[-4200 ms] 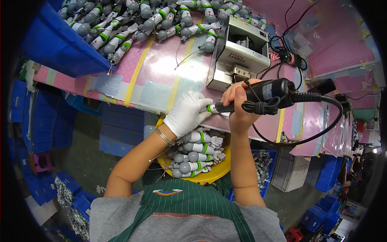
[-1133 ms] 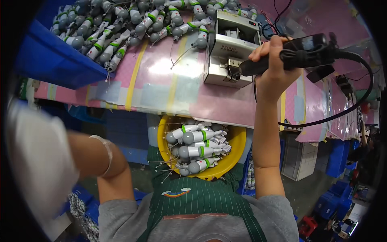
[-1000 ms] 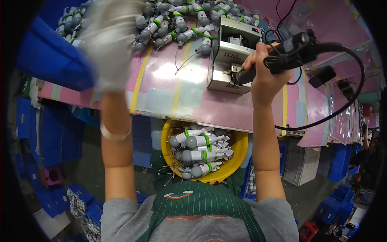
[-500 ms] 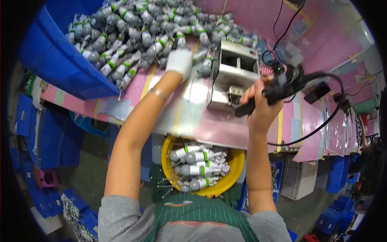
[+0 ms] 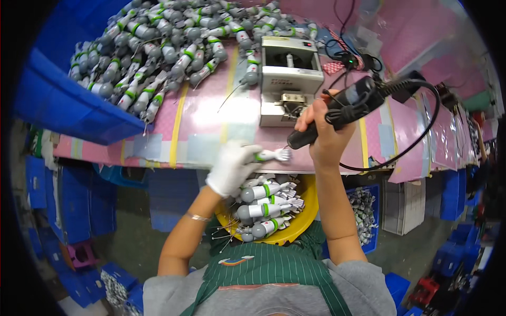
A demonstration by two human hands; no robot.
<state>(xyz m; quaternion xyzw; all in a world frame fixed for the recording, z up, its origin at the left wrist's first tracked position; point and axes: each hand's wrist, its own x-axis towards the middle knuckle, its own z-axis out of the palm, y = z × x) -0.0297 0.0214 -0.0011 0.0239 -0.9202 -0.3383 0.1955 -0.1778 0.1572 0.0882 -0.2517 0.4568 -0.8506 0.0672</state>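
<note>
My left hand (image 5: 231, 166), in a white glove, grips a bottle-shaped white part (image 5: 274, 155) with a green band over the front edge of the pink-covered table (image 5: 311, 160). The part lies sideways, its ribbed end pointing right, and its other end is hidden in the glove. My bare right hand (image 5: 331, 134) is wrapped round a black corded electric screwdriver (image 5: 363, 95). The screwdriver's thin bit slants down close to the ribbed end; whether they touch I cannot tell. Behind it stands a grey metal box-like machine (image 5: 290, 81) with a small metal block at its front.
A large heap of similar grey-and-white parts (image 5: 168, 52) covers the far left, beside a blue bin (image 5: 79, 105). One loose part (image 5: 251, 71) lies left of the machine. Below the table edge, a yellow basin (image 5: 311, 210) holds several more. The screwdriver's cable (image 5: 435, 116) loops right.
My left hand has come from the heap back to the table's front edge, with a part now in it. The right hand has shifted slightly, bringing the screwdriver bit close to that part.
</note>
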